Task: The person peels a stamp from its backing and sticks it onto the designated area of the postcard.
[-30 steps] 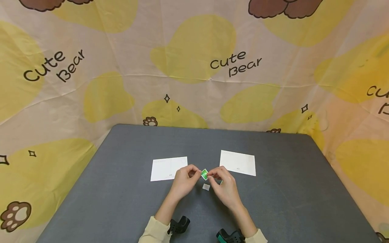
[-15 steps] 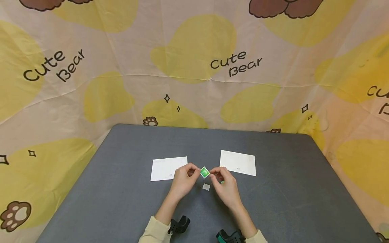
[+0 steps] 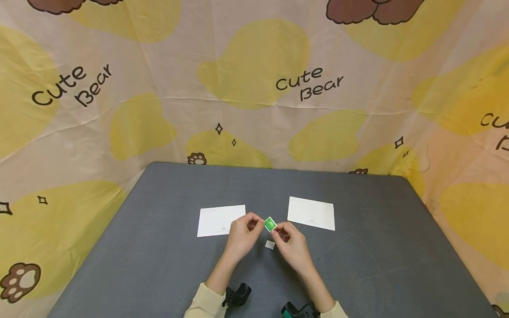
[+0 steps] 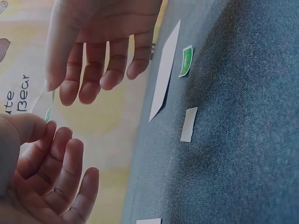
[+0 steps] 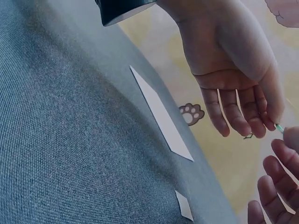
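Note:
A small green stamp [image 3: 270, 224] with a white border is held up above the table between both hands. My left hand [image 3: 242, 236] pinches its left corner between thumb and index finger. On the opposite side, the thumb and forefinger of my right hand [image 3: 292, 247] grip the lower right edge. The left wrist view shows the stamp [image 4: 48, 113] nearly edge-on. Below the hands lies a small white square of paper [image 3: 270, 244]. Another green stamp [image 4: 187, 60] rests on the table; in the head view the right hand hides it.
Two white postcards lie flat: the left postcard [image 3: 214, 223], partly behind the left hand, and the right postcard [image 3: 312, 213]. They are on a dark grey table [image 3: 159, 265] with a printed bear cloth [image 3: 254, 66] hanging behind it. Each wrist wears a black camera mount [image 3: 238, 294].
Half a second ago the right fingers were just off the stamp; now they are at its lower right edge. The stamp has shifted slightly right and up. The second green stamp became hidden.

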Available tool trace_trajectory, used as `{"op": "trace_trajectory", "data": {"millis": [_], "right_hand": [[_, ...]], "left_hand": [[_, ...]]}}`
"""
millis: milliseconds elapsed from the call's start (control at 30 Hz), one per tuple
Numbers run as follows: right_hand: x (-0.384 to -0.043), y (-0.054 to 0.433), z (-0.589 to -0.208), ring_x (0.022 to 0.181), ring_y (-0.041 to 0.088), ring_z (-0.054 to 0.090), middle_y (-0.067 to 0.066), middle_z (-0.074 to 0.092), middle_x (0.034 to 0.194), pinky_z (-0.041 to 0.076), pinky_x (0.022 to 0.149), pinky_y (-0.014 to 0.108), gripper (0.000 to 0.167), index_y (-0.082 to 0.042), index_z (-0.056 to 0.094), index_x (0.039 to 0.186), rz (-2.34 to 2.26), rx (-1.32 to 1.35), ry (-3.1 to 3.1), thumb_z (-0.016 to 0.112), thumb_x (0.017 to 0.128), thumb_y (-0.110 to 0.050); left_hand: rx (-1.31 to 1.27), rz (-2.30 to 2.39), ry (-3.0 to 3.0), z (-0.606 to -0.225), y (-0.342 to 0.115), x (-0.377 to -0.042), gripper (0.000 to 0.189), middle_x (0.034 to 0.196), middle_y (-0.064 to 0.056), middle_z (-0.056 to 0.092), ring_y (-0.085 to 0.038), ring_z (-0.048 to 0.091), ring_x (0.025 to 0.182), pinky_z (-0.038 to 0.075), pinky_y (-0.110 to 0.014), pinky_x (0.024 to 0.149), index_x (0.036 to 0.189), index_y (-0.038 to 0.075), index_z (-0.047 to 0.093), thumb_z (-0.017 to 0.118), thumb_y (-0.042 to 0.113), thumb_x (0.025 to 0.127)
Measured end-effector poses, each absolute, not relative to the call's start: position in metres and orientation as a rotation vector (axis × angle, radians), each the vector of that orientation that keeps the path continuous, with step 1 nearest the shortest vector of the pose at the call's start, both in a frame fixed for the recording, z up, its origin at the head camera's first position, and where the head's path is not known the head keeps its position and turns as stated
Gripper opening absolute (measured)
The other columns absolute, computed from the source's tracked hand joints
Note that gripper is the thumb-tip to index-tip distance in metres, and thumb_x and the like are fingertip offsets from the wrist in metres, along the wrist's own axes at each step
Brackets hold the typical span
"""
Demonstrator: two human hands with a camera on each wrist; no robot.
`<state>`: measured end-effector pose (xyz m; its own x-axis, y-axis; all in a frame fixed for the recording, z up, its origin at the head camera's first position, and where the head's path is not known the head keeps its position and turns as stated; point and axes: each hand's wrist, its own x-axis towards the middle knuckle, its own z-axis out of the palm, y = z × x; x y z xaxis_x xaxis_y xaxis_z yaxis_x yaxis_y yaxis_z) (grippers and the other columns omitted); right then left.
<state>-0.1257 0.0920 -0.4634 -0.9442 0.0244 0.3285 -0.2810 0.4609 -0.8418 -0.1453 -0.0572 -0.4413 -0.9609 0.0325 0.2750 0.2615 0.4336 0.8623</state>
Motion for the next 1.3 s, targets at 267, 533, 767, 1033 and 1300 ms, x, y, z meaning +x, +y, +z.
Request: {"op": "trace_trajectory", "data": {"millis": [267,533,767,1033,1300], "right_hand": [[-0.1261,0.0929,-0.4633,0.069,0.006,0.055,-0.005,0.058,0.076,0.048,0.062,0.020,0.009,-0.011,0.064,0.078,1.494,0.221,-2.402,0.070,0.078,-0.005],[-0.1275,0.0951,-0.4613,0.070,0.008,0.056,-0.002,0.060,0.077,0.048,0.063,0.021,0.004,-0.005,0.064,0.080,1.521,0.154,-2.396,0.068,0.080,-0.006],[-0.1284,0.0956,-0.4596,0.073,0.011,0.058,0.002,0.065,0.083,0.048,0.064,0.021,0.006,-0.004,0.064,0.082,1.544,0.089,-2.415,0.064,0.085,-0.010],[-0.1295,0.0959,-0.4581,0.072,0.010,0.057,-0.001,0.064,0.077,0.048,0.065,0.022,0.006,-0.011,0.064,0.082,1.560,0.026,-2.414,0.063,0.087,-0.014],[-0.1306,0.0968,-0.4552,0.073,0.011,0.057,0.002,0.064,0.077,0.047,0.066,0.021,0.004,-0.010,0.064,0.084,1.597,0.001,-2.414,0.061,0.086,-0.009]], "left_hand": [[-0.271,-1.533,-2.490,-0.4416,-0.0574,-0.1444,0.007,0.065,0.002,0.061,-0.005,0.052,0.058,0.041,-0.018,0.052,0.076,0.010,0.067,0.063,0.009,0.082],[-0.297,-1.522,-2.499,-0.4425,-0.0579,-0.1435,0.007,0.063,0.004,0.060,-0.003,0.050,0.057,0.041,-0.018,0.050,0.075,0.011,0.066,0.063,0.009,0.081],[-0.329,-1.517,-2.503,-0.4450,-0.0572,-0.1427,0.008,0.062,0.005,0.058,-0.002,0.049,0.055,0.041,-0.018,0.049,0.074,0.012,0.066,0.063,0.008,0.080],[-0.368,-1.544,-2.510,-0.4483,-0.0548,-0.1412,0.008,0.065,0.003,0.060,-0.003,0.052,0.057,0.044,-0.018,0.054,0.074,0.010,0.066,0.064,0.008,0.081],[-0.387,-1.559,-2.534,-0.4476,-0.0518,-0.1381,0.009,0.065,0.002,0.061,-0.004,0.052,0.057,0.044,-0.018,0.052,0.074,0.009,0.065,0.063,0.008,0.082]]}}
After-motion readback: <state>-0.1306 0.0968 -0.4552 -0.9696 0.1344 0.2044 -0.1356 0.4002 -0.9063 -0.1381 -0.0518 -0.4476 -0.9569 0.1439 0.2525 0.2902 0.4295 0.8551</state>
